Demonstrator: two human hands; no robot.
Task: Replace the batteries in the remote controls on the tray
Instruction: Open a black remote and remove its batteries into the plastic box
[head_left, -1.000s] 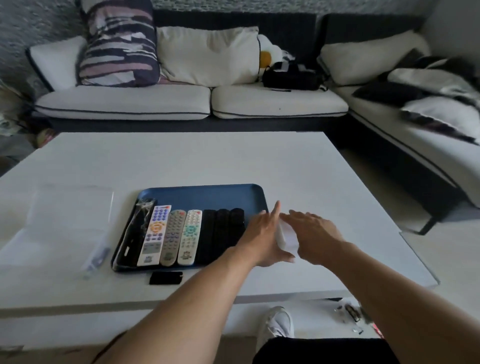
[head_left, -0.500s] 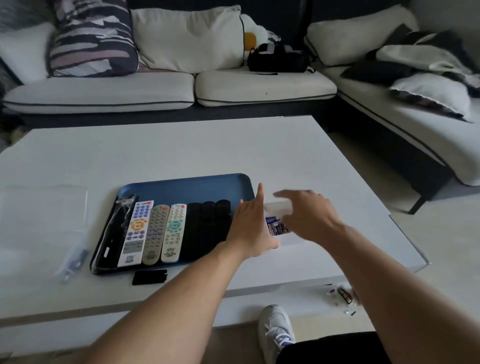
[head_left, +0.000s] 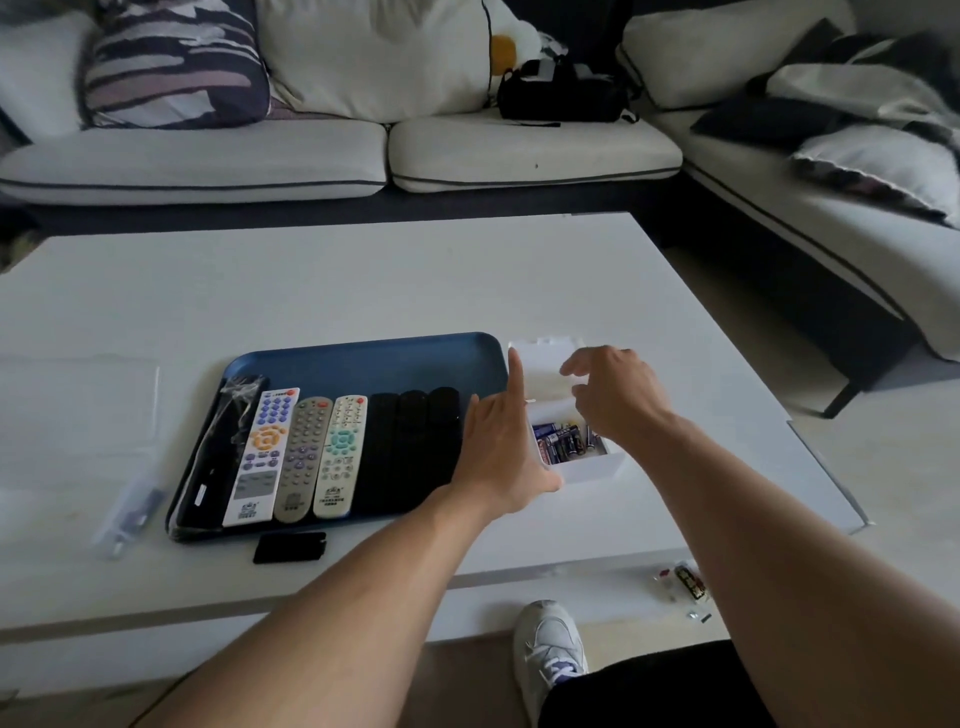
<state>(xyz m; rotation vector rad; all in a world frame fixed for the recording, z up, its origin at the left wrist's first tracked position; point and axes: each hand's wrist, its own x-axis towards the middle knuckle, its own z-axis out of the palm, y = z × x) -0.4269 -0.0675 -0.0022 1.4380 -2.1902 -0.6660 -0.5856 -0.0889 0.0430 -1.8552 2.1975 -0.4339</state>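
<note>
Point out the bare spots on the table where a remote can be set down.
Widest bare patch: the table between the tray's far rim and the sofa-side edge. Also bare: right of the white battery box, toward the table's right edge. Crowded: the near edge by the small black cover, the left side with clear plastic bags, and where both hands work around the box.

One head-worn wide-angle view looks forward and steeply down from above the near edge of a white table (head_left: 363, 291). It faces the far sofa (head_left: 332, 156), whose cushions fill the top of the picture and bend toward the corners. Both forearms enter from the bottom edge, so the camera sits close behind them. A blue tray (head_left: 363, 358) lies left of centre at middle distance, and a shoe (head_left: 550, 644) shows below the near table edge.
</note>
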